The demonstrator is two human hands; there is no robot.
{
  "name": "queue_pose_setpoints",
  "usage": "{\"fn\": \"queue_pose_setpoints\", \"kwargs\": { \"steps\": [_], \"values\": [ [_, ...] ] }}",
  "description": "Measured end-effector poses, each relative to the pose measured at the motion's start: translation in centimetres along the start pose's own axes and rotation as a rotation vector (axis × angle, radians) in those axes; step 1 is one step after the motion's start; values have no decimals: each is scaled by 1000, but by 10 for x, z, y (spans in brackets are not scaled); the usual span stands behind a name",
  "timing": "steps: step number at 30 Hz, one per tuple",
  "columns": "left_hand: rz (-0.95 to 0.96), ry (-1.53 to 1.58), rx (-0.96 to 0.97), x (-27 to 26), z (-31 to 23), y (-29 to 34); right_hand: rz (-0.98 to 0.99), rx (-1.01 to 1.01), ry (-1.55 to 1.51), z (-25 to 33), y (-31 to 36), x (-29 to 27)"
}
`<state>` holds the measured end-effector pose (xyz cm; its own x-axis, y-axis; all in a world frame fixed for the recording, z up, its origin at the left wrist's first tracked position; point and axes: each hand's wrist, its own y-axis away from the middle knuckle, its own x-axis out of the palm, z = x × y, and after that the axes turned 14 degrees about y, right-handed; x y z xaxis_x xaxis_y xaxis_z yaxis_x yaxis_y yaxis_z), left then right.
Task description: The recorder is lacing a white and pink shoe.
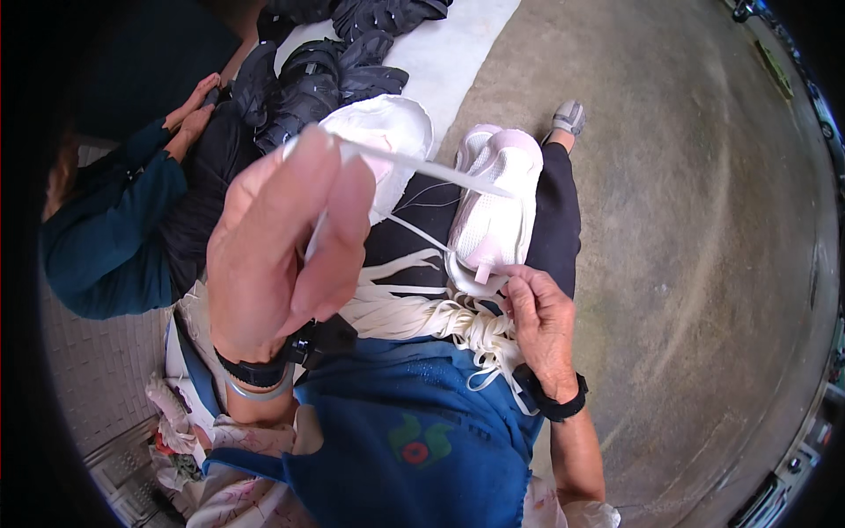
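A white and pale pink sneaker [506,189] lies on my lap, toe pointing away, with a second one partly seen beside it. My left hand [286,238] is raised close to the camera, fingers closed in a pinch. From it a white shoelace [422,165] runs taut to the sneaker's upper, and another strand slants down to its side. At the heel, by the pink pull tab [482,273], my right hand [544,321] pinches the sneaker's back edge. A thick bundle of cream laces [409,319] lies across my lap, below the sneaker.
A white round thing with a crinkled rim [415,132] sits beyond my left hand, partly hidden. Black shoes [308,84] are piled on a white sheet [475,40]. Another person's hands [195,110] are at the left. Concrete floor [669,220] extends right.
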<state>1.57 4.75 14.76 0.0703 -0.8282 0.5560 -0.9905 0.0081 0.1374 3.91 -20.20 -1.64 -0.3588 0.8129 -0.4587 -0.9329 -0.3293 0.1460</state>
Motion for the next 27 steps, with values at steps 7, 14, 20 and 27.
{"fn": "queue_pose_setpoints", "kwargs": {
  "steps": [7, 14, 20, 27],
  "values": [
    [978, -479, -260, -8, 40, 20, 94, 249, -646, 38, -5, -4],
    [985, -415, -101, 5, 94, 34, 227, 300, -688, 41, -11, 12],
    [1316, -639, -1018, -7, 100, 8, 437, 374, -683, 30, -23, 4],
    [105, -184, -637, -52, 119, -44, 571, 320, -647, 42, -18, -1]
  ]
}}
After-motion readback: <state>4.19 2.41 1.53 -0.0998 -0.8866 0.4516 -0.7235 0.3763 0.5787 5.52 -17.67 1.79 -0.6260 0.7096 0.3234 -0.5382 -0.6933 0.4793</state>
